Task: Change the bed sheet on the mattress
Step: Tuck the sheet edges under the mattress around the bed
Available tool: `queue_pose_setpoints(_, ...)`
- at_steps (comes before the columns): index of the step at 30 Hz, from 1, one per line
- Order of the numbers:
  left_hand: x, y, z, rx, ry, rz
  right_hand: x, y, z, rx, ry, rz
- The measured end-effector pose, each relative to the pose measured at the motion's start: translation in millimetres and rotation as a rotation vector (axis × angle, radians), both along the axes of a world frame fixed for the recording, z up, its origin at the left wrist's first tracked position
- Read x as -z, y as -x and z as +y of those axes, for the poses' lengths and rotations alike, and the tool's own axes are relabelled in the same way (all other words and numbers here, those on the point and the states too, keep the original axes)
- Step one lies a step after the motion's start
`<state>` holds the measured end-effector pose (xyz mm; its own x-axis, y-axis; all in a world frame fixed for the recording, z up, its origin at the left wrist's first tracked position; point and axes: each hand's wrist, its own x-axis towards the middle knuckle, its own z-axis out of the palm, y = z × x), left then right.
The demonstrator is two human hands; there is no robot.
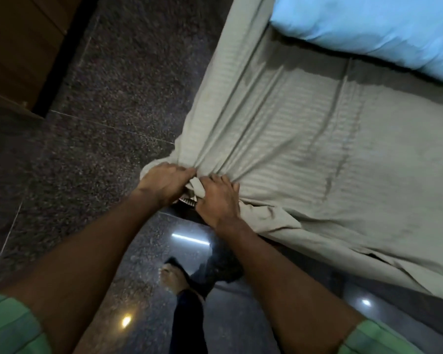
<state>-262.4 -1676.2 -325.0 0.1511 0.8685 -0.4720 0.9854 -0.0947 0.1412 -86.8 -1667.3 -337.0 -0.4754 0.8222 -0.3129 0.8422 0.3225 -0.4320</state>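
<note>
A pale grey-green striped bed sheet (304,139) covers the mattress, which fills the right of the head view. At the mattress's near corner the sheet is bunched into folds. My left hand (164,181) grips the gathered cloth at the corner's left side. Close beside it, my right hand (216,196) holds a fold of the same sheet, fingers curled into it. A small patch of striped mattress edge (188,200) shows between the two hands. The sheet's loose edge (274,221) hangs down over the near side of the bed.
A light blue pillow (374,26) lies at the far end of the bed. Dark speckled polished floor (100,118) surrounds the corner. A brown wooden cabinet (18,49) stands at the upper left. My bare foot (173,279) is on the floor below my hands.
</note>
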Motion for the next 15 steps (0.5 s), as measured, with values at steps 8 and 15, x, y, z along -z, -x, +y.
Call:
queue_pose_setpoints(8, -10, 39, -36, 0.241, -0.077, 0.082, -18, 25, -44, -0.051, -0.083, -0.089)
queue_pose_setpoints(15, -8, 65, -57, 0.258, -0.072, 0.143, -31, 41, -89, 0.127, 0.159, -0.153)
